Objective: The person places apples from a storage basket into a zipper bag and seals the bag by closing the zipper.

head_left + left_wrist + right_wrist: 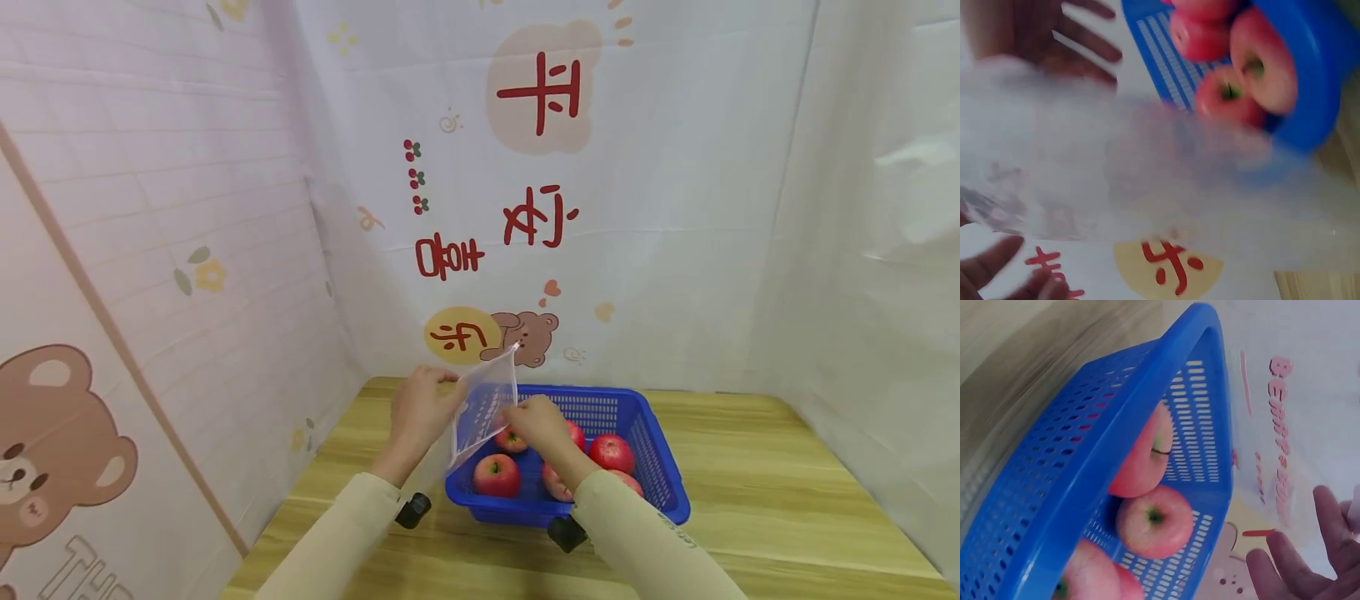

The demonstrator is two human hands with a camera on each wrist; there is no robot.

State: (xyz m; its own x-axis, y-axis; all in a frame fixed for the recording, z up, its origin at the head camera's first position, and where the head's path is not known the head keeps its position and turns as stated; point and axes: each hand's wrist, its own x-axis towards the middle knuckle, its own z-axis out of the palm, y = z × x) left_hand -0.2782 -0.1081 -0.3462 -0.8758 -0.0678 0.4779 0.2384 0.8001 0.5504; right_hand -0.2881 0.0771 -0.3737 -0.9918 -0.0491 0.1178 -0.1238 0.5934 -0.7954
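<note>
A translucent zip-top plastic bag (486, 402) is stretched between my two hands, slanted above the left part of a blue basket (660, 454). My left hand (422, 410) pinches the bag at its left edge. On the other side my right hand (542, 425) pinches it near its right edge, over the basket. Pink printed lettering shows on the bag (1282, 434) in the right wrist view. Several red apples (497, 476) lie in the basket, some partly hidden by my right arm. In the left wrist view the bag (1116, 169) is blurred and covers part of the basket.
The basket stands on a wood-grain table (757, 475), close to a printed white cloth (660, 208) that hangs behind it. Another cloth with a bear print (60, 425) hangs along the left side. Black wrist cameras (413, 510) stick out beneath both sleeves.
</note>
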